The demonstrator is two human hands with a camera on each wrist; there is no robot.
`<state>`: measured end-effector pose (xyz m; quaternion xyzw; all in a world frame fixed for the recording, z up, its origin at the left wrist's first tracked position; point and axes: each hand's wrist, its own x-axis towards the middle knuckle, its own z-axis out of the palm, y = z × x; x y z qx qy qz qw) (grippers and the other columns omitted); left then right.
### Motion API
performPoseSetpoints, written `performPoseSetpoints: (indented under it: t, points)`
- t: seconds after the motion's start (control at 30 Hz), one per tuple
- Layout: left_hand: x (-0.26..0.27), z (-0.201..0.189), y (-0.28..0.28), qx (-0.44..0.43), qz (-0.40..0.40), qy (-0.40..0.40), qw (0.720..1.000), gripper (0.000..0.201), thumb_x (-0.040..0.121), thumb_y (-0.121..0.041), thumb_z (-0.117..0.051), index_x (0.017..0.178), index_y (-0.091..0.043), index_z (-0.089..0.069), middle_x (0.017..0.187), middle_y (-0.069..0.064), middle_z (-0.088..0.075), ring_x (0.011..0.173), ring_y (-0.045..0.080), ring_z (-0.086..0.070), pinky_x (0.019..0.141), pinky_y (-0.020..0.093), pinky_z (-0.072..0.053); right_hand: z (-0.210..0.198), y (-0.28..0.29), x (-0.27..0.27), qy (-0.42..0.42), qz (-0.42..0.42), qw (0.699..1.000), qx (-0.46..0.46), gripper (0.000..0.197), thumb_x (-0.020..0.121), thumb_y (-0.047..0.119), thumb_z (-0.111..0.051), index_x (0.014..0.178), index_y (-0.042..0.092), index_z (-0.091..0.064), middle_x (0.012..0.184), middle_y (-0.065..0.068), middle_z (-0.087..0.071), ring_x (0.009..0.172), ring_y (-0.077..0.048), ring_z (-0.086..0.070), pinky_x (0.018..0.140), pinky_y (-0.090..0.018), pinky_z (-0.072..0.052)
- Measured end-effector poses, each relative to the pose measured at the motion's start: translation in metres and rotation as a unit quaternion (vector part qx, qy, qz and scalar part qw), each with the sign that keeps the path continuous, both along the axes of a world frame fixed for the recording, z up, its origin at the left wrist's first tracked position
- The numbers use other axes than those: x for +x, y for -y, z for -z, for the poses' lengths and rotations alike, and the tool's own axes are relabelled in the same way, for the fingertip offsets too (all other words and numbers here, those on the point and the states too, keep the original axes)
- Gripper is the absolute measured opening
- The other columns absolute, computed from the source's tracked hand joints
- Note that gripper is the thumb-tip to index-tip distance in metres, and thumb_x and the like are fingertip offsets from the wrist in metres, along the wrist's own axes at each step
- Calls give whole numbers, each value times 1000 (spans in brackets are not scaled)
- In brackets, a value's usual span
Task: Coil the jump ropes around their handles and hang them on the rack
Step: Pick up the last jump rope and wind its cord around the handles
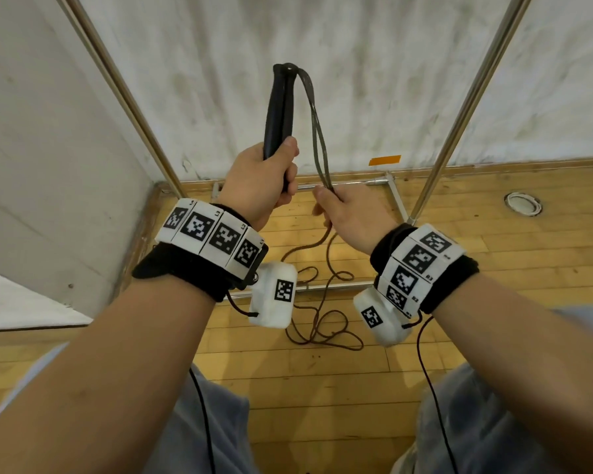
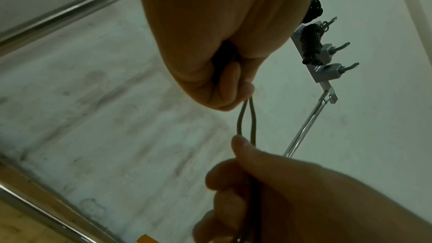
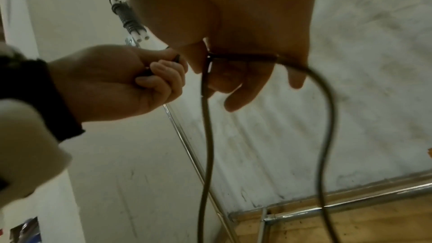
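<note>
Left hand (image 1: 257,179) gripping smooth black handles (image 1: 278,107) upright at centre frame, right hand (image 1: 351,213) pinching doubled grey rope (image 1: 317,138), slack tangled on wooden floor (image 1: 459,254) between chrome rack poles (image 1: 473,97).

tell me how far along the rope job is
Done: coiled ropes hang on the rack's hooks. In hand: left hand grips the black handles upright, right hand pinches the rope. Left: coiling the slack on the floor, then hanging it.
</note>
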<state>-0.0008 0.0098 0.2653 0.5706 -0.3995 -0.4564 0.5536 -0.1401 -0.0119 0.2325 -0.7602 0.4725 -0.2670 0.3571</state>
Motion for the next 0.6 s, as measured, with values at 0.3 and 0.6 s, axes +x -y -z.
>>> performPoseSetpoints:
  t: [0.3,0.6]
  points:
    - [-14,2,-1,38,-5,-103,994,20,101,-33,-42,103,-14,-48,89,17,-73,74,30,-71,53,33,-55,3,-11,4,94,-95,982,137,24,98,17,-41,79,15,-54,54,5,-45,48,-10,-45,52,-23,-43]
    - [-21,8,-5,36,2,-115,993,21,102,-28,-41,103,-10,-51,60,2,-62,53,20,-55,55,31,-50,20,-20,9,-26,-121,988,95,20,97,22,-41,78,22,-44,68,4,-49,58,-11,-44,54,-25,-33]
